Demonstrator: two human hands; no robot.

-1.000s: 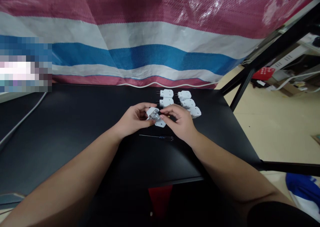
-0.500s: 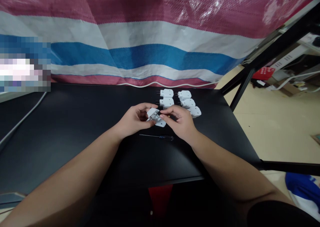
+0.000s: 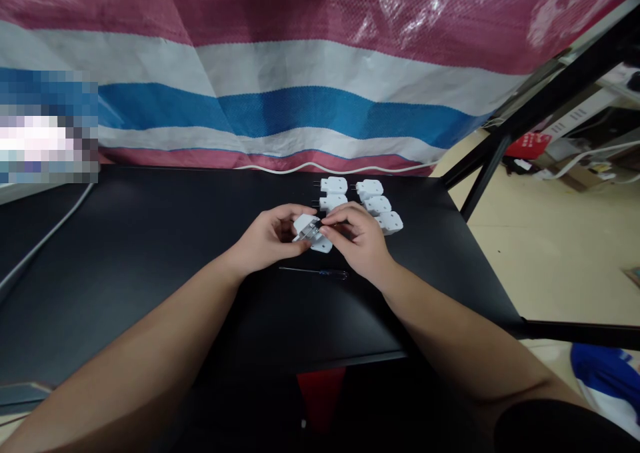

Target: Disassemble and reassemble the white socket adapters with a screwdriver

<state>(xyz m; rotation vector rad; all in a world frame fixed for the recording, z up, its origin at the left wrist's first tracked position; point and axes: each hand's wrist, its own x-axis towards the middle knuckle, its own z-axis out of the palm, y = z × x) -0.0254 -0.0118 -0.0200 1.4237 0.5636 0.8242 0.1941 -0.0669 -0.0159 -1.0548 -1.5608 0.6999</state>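
Observation:
My left hand (image 3: 267,241) is closed round a white plug housing (image 3: 305,225), whose open side shows metal parts inside. The fingertips of my right hand (image 3: 361,240) pinch at the housing's right side, on something small and dark that I cannot make out. Just beneath the held housing, another white plug piece (image 3: 323,244) lies on the black table (image 3: 165,220). Several white plugs with two holes each, such as the one at the back (image 3: 334,185), lie beyond my right hand. Nearer to me is a thin screwdriver (image 3: 325,272), its shaft pointing left.
A striped plastic sheet (image 3: 280,110) hangs behind the table, with a white cable (image 3: 310,166) along its foot. A grey cable (image 3: 55,228) crosses the table's left side. At the right stands a black metal frame (image 3: 487,163). A pixelated area covers the left edge.
My right hand's fingers have shifted slightly at the housing, with the index finger a little higher. My left hand has barely moved, still round the housing.

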